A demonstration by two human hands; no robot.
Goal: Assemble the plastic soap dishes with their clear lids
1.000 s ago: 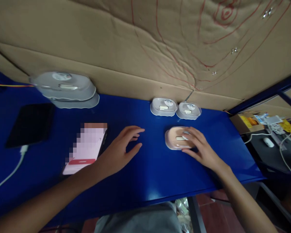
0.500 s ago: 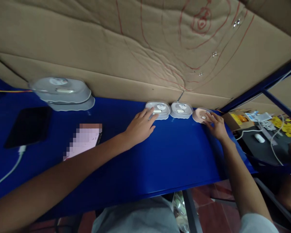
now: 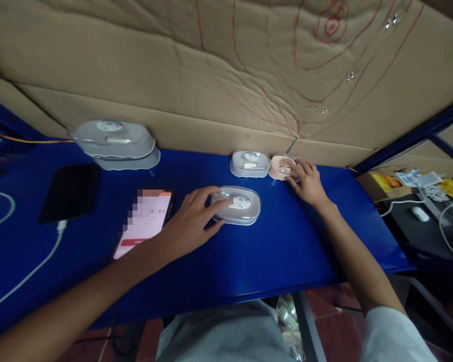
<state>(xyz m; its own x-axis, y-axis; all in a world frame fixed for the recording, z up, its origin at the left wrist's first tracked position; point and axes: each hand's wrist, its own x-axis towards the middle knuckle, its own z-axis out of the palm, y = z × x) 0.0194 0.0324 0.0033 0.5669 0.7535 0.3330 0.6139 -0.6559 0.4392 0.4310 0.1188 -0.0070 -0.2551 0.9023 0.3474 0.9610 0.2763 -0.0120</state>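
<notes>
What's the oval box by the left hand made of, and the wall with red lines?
The lidded oval box looks like glossy plastic, clear on top with shiny glints. The brown wall seems to be dull cardboard, given its creases and wrinkles.

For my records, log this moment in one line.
left hand: on front gray container | right hand: on peach container | rear gray container: beside peach one | phone: screen lit
</notes>
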